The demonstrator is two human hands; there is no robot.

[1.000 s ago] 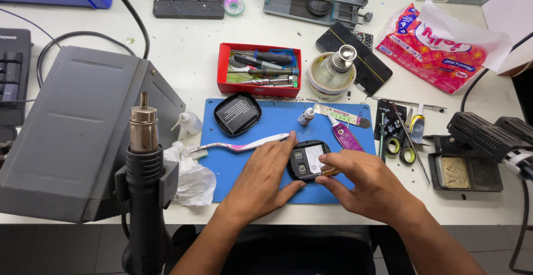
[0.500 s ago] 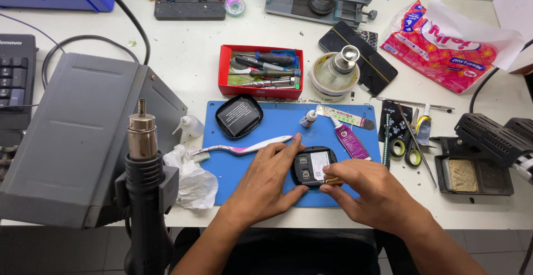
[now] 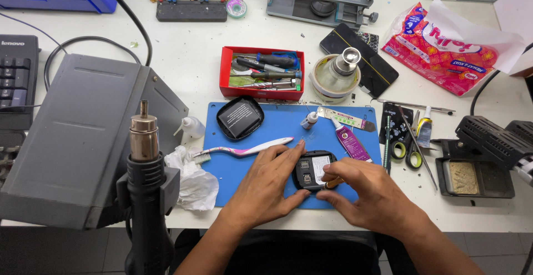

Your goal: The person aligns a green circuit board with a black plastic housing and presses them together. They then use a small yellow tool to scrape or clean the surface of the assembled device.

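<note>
A small black oval device (image 3: 312, 170) with its back open lies on the blue work mat (image 3: 277, 125). My left hand (image 3: 266, 183) steadies its left edge with thumb and fingers. On the device's right side rests my right hand (image 3: 366, 194), fingers pinched on a small brown-handled tool (image 3: 333, 183) held against the device's lower right edge. The device's black back cover (image 3: 240, 117) lies apart at the mat's upper left. A pink and white toothbrush (image 3: 244, 150) lies just above my left hand.
A hot-air gun (image 3: 145, 186) stands in front of a grey station (image 3: 78, 142) at left, with crumpled tissue (image 3: 191, 180) beside it. Red tool tray (image 3: 261, 72), solvent dispenser (image 3: 336, 75), glue tubes (image 3: 350, 139), scissors (image 3: 408, 147), black soldering stand (image 3: 477, 169) and snack bag (image 3: 444, 47) surround the mat.
The view has shifted slightly. Both hands stay on the black device; the fingers of my right hand have crept a little along its right edge with the tool.
</note>
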